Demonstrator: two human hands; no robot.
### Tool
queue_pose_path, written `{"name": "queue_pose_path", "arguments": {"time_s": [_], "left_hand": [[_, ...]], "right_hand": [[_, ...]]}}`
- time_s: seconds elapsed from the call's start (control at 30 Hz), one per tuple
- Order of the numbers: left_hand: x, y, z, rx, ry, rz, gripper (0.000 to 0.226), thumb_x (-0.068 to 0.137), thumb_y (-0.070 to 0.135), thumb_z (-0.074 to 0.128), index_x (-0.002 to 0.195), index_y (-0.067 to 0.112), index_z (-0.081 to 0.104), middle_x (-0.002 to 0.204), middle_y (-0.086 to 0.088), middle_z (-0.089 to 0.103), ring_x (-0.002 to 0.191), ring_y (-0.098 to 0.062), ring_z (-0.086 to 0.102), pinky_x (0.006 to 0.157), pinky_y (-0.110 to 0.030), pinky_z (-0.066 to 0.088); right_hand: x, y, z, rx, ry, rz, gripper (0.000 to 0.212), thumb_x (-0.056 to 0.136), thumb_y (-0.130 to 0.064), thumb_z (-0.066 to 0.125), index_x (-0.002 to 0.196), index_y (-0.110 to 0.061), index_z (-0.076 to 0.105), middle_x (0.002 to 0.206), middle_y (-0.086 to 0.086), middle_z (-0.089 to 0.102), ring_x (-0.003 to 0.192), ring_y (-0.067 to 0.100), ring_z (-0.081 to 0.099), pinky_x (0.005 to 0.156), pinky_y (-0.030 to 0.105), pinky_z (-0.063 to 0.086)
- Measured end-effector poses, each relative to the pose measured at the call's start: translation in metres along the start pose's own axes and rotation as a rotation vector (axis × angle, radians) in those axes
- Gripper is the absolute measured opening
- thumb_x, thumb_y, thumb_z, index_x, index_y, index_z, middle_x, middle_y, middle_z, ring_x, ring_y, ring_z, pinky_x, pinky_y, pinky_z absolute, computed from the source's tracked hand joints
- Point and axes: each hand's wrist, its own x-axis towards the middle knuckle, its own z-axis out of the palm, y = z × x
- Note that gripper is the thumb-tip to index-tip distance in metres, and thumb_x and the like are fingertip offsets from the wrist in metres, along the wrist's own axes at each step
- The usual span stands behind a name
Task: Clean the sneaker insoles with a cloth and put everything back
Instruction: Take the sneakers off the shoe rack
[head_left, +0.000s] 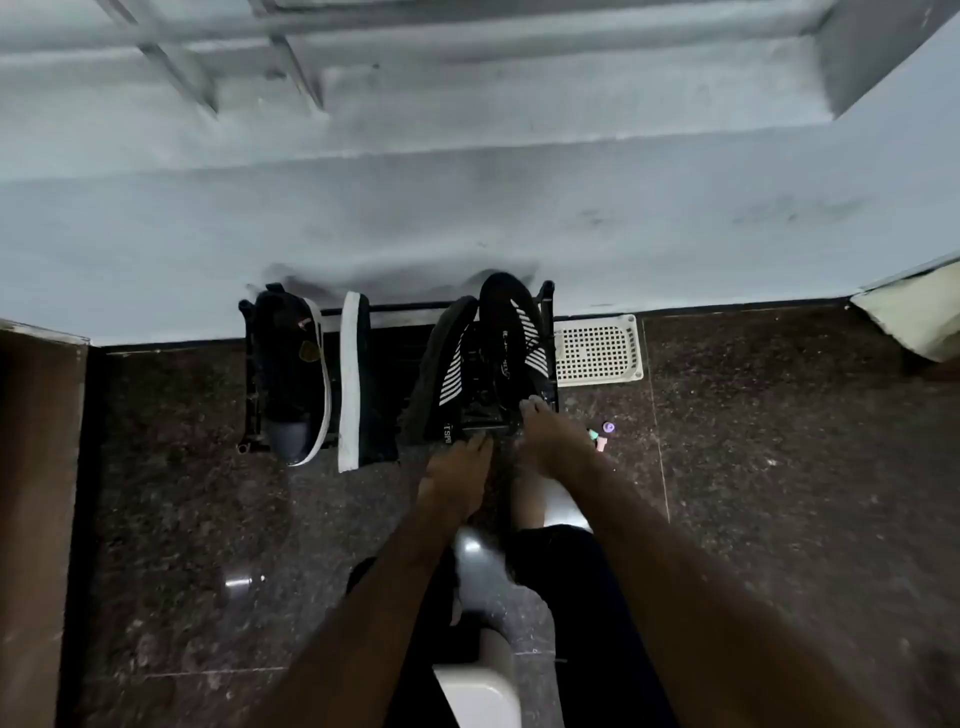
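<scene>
Looking straight down at a black shoe rack (548, 301) standing on dark stone floor (779, 467), pushed against a pale blue wall (467, 218).
- Striped sneaker pair sits at the rack's right end, toes toward the wall. Left striped sneaker (449, 364) is tipped on its side, leaning on the right striped sneaker (511, 332), which sits opening up.
- Insoles: can't pick them out from the shoe interiors, too dark and blurry.
- Left hand (454, 475) reaches the near end of the left striped sneaker, fingertips at its heel. Can't tell if it's gripping or only touching.
- Right hand (553, 441) has its fingers stretched out, relaxed, with the tips on the heel rim of the right striped sneaker. No curl around it.
- Rack's left end holds a white-soled black pair (291, 364), one shoe upright and one on its side.
- A cream perforated tray (597, 348) lies on the floor just right of the rack.
- Small coloured bits (602, 434) lie on the floor beside the right hand.
- Brown wooden panel (36, 493) at the far left edge.
</scene>
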Motion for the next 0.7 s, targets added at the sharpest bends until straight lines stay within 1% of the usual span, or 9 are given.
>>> {"name": "queue_pose_path", "arguments": {"time_s": [0.07, 0.13, 0.2, 0.27, 0.33, 0.43, 0.5, 0.57, 0.7], "left_hand": [[0.015, 0.0, 0.004, 0.095, 0.023, -0.012, 0.062, 0.098, 0.015, 0.045, 0.154, 0.009, 0.02, 0.158, -0.01, 0.027, 0.125, -0.029, 0.048, 0.09, -0.04, 0.048], [0.03, -0.004, 0.021, 0.191, 0.096, -0.014, 0.052, 0.097, 0.017, 0.044, 0.148, 0.01, 0.034, 0.148, -0.01, 0.041, 0.113, -0.027, 0.057, 0.079, -0.038, 0.05], [0.041, -0.012, 0.04, 0.257, 0.045, -0.043, 0.04, 0.092, 0.018, 0.04, 0.126, 0.017, 0.062, 0.119, -0.005, 0.062, 0.085, -0.024, 0.064, 0.063, -0.034, 0.052], [0.05, -0.019, 0.054, 0.299, 0.028, -0.091, 0.04, 0.084, 0.017, 0.037, 0.1, 0.019, 0.074, 0.09, -0.001, 0.066, 0.063, -0.024, 0.06, 0.051, -0.032, 0.049], [0.056, -0.023, 0.05, 0.33, 0.002, -0.091, 0.039, 0.086, 0.016, 0.034, 0.096, 0.018, 0.071, 0.088, -0.003, 0.063, 0.069, -0.027, 0.062, 0.058, -0.035, 0.051], [0.065, -0.023, 0.029, 0.385, 0.065, 0.017, 0.056, 0.087, 0.001, 0.011, 0.107, 0.008, 0.062, 0.108, -0.01, 0.058, 0.091, -0.031, 0.063, 0.075, -0.036, 0.051], [0.07, -0.024, 0.014, 0.411, 0.096, 0.02, 0.046, 0.095, -0.004, 0.019, 0.114, 0.005, 0.06, 0.119, -0.013, 0.055, 0.096, -0.03, 0.064, 0.072, -0.033, 0.045], [0.067, -0.024, -0.005, 0.376, 0.101, 0.007, 0.03, 0.101, 0.003, 0.035, 0.118, 0.005, 0.06, 0.126, -0.013, 0.051, 0.099, -0.028, 0.064, 0.069, -0.035, 0.042], [0.051, -0.021, -0.051, 0.242, 0.134, -0.068, 0.021, 0.098, 0.007, 0.049, 0.117, 0.008, 0.06, 0.126, -0.012, 0.047, 0.106, -0.028, 0.058, 0.076, -0.037, 0.047]], "right_hand": [[0.017, 0.001, 0.005, -0.031, 0.041, 0.005, 0.065, 0.094, -0.031, 0.053, 0.15, -0.011, 0.026, 0.159, 0.006, 0.024, 0.129, 0.038, 0.048, 0.099, 0.048, 0.042], [0.034, 0.004, 0.011, -0.061, 0.034, 0.007, 0.061, 0.094, -0.031, 0.054, 0.146, -0.009, 0.031, 0.151, 0.009, 0.035, 0.124, 0.039, 0.052, 0.095, 0.049, 0.045], [0.044, 0.005, 0.019, -0.098, -0.013, 0.011, 0.05, 0.094, -0.029, 0.053, 0.137, -0.007, 0.039, 0.137, 0.013, 0.046, 0.118, 0.04, 0.055, 0.094, 0.049, 0.048], [0.049, 0.005, 0.024, -0.135, -0.034, 0.01, 0.041, 0.095, -0.024, 0.05, 0.13, -0.005, 0.045, 0.13, 0.014, 0.05, 0.116, 0.041, 0.056, 0.093, 0.05, 0.049], [0.057, 0.009, 0.027, -0.159, -0.009, 0.012, 0.036, 0.096, -0.02, 0.048, 0.128, -0.005, 0.048, 0.129, 0.015, 0.053, 0.116, 0.041, 0.057, 0.094, 0.049, 0.049], [0.064, 0.013, 0.024, -0.256, 0.05, 0.012, 0.03, 0.096, -0.008, 0.045, 0.124, -0.006, 0.056, 0.125, 0.015, 0.059, 0.114, 0.037, 0.06, 0.089, 0.044, 0.049], [0.065, 0.012, 0.018, -0.277, 0.101, 0.015, 0.03, 0.095, -0.003, 0.044, 0.119, -0.005, 0.062, 0.121, 0.015, 0.062, 0.112, 0.037, 0.062, 0.087, 0.042, 0.051], [0.06, 0.01, 0.011, -0.246, 0.128, 0.018, 0.028, 0.095, -0.004, 0.046, 0.117, -0.005, 0.063, 0.118, 0.016, 0.063, 0.11, 0.037, 0.063, 0.086, 0.042, 0.052], [0.03, -0.003, -0.014, -0.146, 0.148, -0.015, 0.026, 0.09, -0.013, 0.057, 0.114, -0.006, 0.064, 0.114, 0.016, 0.064, 0.107, 0.038, 0.064, 0.085, 0.042, 0.053]]}}
